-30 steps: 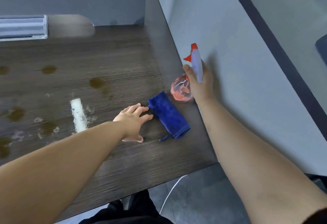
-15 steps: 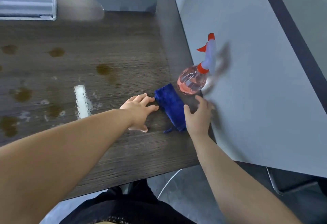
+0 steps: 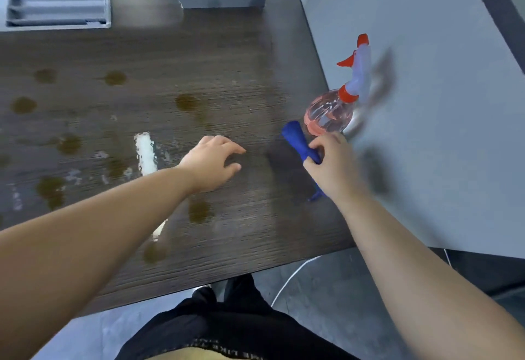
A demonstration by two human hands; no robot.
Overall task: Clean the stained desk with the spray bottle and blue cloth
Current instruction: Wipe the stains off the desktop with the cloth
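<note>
Head view: right hand (image 3: 332,160) grips the bunched blue cloth (image 3: 298,140) beside the round pink spray bottle (image 3: 329,116); left hand (image 3: 211,162) rests loosely spread on the stained, wood-grain desk (image 3: 199,61).

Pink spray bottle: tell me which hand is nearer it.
Right. The right hand grips the blue cloth right beside the pink spray bottle; the left hand is farther left along the dark wooden desk.

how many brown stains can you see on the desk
8 clear brown stains: three at the back left, one mid-desk, two left of the white streak, two by the left forearm. Fainter smears too; the arm may hide more.
</note>
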